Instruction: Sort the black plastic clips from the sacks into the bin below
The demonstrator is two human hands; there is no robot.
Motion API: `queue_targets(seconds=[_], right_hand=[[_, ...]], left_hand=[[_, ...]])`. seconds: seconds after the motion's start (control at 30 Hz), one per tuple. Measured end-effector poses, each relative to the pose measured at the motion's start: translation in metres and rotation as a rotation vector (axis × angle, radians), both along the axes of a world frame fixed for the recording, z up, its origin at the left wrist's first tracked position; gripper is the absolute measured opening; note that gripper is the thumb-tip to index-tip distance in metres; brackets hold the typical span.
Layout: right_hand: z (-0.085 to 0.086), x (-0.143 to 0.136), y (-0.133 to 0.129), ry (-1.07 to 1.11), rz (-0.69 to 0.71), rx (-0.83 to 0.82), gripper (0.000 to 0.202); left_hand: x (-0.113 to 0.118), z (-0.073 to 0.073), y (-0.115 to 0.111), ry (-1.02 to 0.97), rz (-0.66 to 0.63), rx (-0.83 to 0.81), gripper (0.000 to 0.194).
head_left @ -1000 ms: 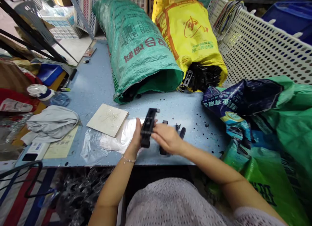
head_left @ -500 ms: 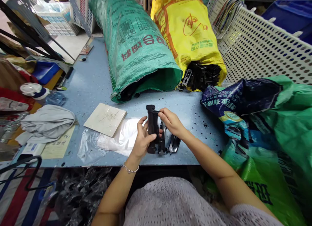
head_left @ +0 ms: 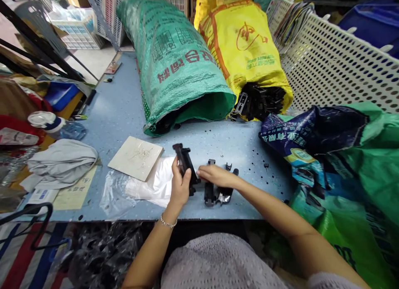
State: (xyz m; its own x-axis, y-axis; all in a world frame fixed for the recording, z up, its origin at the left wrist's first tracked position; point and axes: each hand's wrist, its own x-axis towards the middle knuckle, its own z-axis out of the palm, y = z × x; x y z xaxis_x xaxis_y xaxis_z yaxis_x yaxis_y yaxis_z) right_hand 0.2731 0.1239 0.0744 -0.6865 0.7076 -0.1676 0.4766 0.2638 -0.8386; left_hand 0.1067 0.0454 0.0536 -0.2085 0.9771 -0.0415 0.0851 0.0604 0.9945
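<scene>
My left hand [head_left: 180,188] is wrapped round a long black plastic part [head_left: 185,163], holding it tilted above the table with its top leaning left. Beside that part's right side is my right hand [head_left: 215,175], fingertips pressed together; what they pinch, if anything, is hidden. Beneath the right hand lies a second black plastic part [head_left: 210,194], partly covered by the fingers. To its right rests a black part with a shiny metal piece [head_left: 225,196]. A small black forked piece [head_left: 228,167] shows just beyond the right wrist.
A beige tile [head_left: 136,157] with tiny bits on it lies left, over a white plastic bag [head_left: 160,181]. Behind are a green sack [head_left: 183,69] and a yellow sack [head_left: 249,44] of black parts. A blue-green sack [head_left: 336,164] stands right; a grey cloth [head_left: 62,162] lies left.
The long black part has tilted left and moved left, away from the parts on the table. My right hand has come down from its upper end to its lower right side.
</scene>
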Motion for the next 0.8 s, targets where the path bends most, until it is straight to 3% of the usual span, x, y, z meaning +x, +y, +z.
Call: queue_targets(seconds=[0.13, 0.17, 0.3, 0.4, 0.5, 0.6, 0.63, 0.7, 0.8], right_hand=[[0.005, -0.062, 0.093, -0.067, -0.222, 0.224, 0.015], [0.006, -0.085, 0.114, -0.050, -0.267, 0.191, 0.012], [0.008, -0.167, 0.168, 0.115, -0.521, -0.298, 0.036], [0.008, -0.186, 0.176, 0.201, -0.583, -0.371, 0.036], [0.006, -0.163, 0.152, 0.276, -0.582, -0.412, 0.029], [-0.002, -0.115, 0.093, 0.325, -0.509, -0.474, 0.031], [-0.004, -0.097, 0.068, 0.356, -0.455, -0.507, 0.031], [-0.005, -0.064, 0.018, 0.549, -0.221, -0.611, 0.026], [0.002, -0.022, -0.029, 0.508, -0.183, -0.463, 0.026]], left_hand=[[0.008, -0.032, -0.015, 0.246, -0.072, -0.222, 0.056], [0.014, -0.037, -0.018, 0.296, -0.109, -0.231, 0.057], [0.032, -0.039, -0.023, 0.513, -0.177, -0.180, 0.050], [0.019, -0.035, -0.020, 0.502, -0.196, -0.121, 0.043], [-0.010, -0.030, -0.011, 0.207, -0.129, -0.145, 0.042], [-0.031, -0.018, 0.008, -0.321, 0.014, -0.173, 0.053], [-0.033, -0.012, 0.015, -0.499, 0.010, -0.156, 0.057], [-0.029, 0.003, 0.027, -0.743, -0.092, -0.120, 0.060], [-0.011, 0.021, 0.033, -0.761, -0.203, -0.119, 0.050]])
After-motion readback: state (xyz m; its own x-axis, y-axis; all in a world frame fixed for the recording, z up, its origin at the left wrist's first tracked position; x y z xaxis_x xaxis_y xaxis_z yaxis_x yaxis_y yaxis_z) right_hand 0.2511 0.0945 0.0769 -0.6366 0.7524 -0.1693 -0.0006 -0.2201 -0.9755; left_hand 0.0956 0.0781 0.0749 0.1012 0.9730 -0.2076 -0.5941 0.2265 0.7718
